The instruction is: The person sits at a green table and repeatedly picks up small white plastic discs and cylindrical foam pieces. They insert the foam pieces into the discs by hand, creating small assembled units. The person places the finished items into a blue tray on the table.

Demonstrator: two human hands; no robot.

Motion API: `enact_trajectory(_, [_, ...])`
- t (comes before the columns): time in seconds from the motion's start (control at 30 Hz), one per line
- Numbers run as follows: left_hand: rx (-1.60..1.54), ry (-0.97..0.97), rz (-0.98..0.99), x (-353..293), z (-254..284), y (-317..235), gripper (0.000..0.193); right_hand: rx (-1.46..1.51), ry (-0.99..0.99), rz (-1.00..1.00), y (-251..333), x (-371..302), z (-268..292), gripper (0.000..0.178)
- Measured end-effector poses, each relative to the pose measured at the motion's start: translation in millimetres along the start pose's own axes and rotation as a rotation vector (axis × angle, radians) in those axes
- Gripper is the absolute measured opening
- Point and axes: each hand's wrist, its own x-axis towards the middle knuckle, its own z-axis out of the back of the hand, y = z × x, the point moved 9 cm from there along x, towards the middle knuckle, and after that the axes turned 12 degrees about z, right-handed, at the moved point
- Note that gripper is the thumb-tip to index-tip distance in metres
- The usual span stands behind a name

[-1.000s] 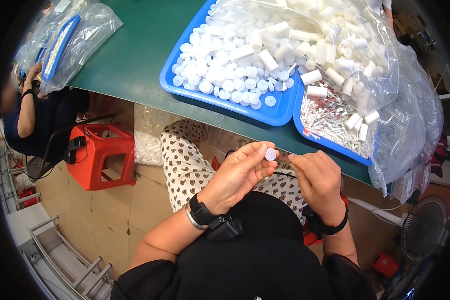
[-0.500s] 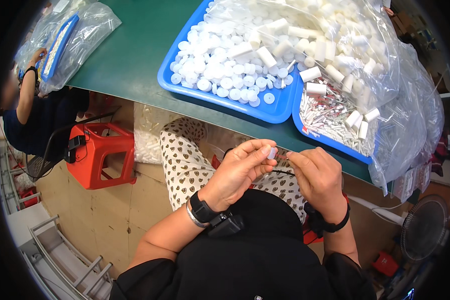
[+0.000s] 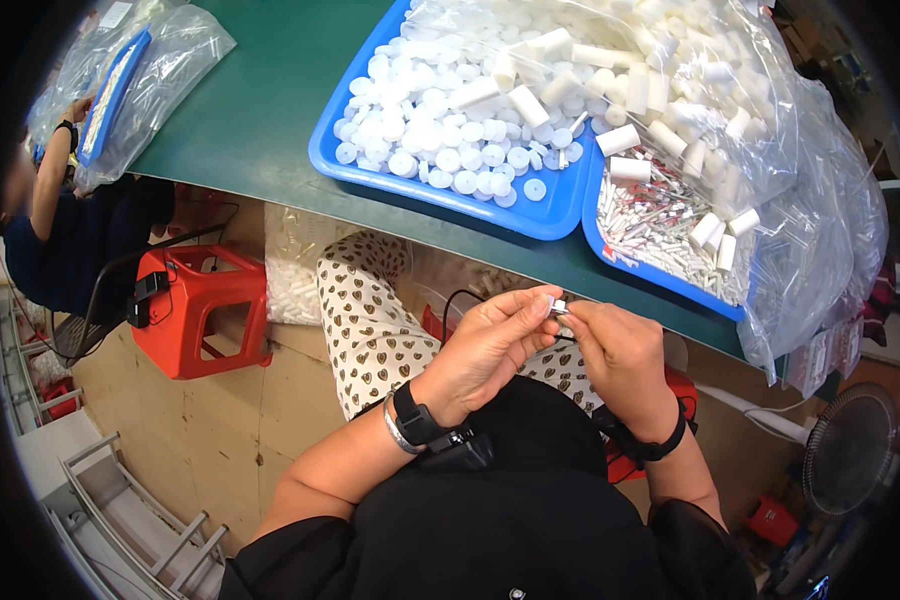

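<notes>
Over my lap, just off the table's front edge, both hands meet fingertip to fingertip. My left hand (image 3: 492, 345) is closed in a pinch on a small white plastic disc, mostly covered by the thumb and finger. My right hand (image 3: 625, 360) pinches a small white-and-silver piece (image 3: 559, 307) from the other side, its end against the disc; whether it goes into the disc I cannot tell. Beyond the hands, a blue tray (image 3: 530, 222) holds many translucent white discs (image 3: 448, 160). Beside it, a smaller blue tray (image 3: 660, 287) holds thin white sticks with red bits (image 3: 635, 222).
White foam-like cylinders (image 3: 630, 169) lie over both trays, partly under clear plastic bags (image 3: 810, 210). The table (image 3: 260, 110) is green. At left are a red stool (image 3: 195, 315) and another person's arm (image 3: 52, 180). A fan (image 3: 850, 455) stands at right.
My right hand has moved left, closing the gap to my left hand. The thin reddish part that showed between them is out of sight; a short white-and-silver piece shows instead.
</notes>
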Motion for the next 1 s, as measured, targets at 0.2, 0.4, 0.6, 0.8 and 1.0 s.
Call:
enact_trajectory(0.2, [-0.045, 0.025, 0.042, 4.1, -0.1, 12.6, 0.031, -0.114, 0.010, 0.037, 4.1, -2.1, -5.4, 0.008])
enact_trajectory(0.4, [0.145, -0.124, -0.087, 0.3, 6.1, -3.4, 0.031, -0.027, 0.063, 0.009, 6.9, 6.5, 10.1, 0.012])
enact_trajectory(0.6, [0.113, -0.106, -0.077, -4.8, 1.1, -13.5, 0.033, -0.535, 0.042, -0.102, -42.0, 11.6, 84.8, 0.007])
enact_trajectory(0.8, [0.181, -0.094, -0.073, -5.0, -11.7, -13.0, 0.035, -0.538, 0.257, -0.049, -70.5, 9.7, 77.0, 0.005])
enact_trajectory(1.0, [0.199, -0.114, -0.102, -8.0, -12.9, -16.4, 0.035, -0.443, 0.255, -0.038, -75.6, 12.3, 78.2, 0.003])
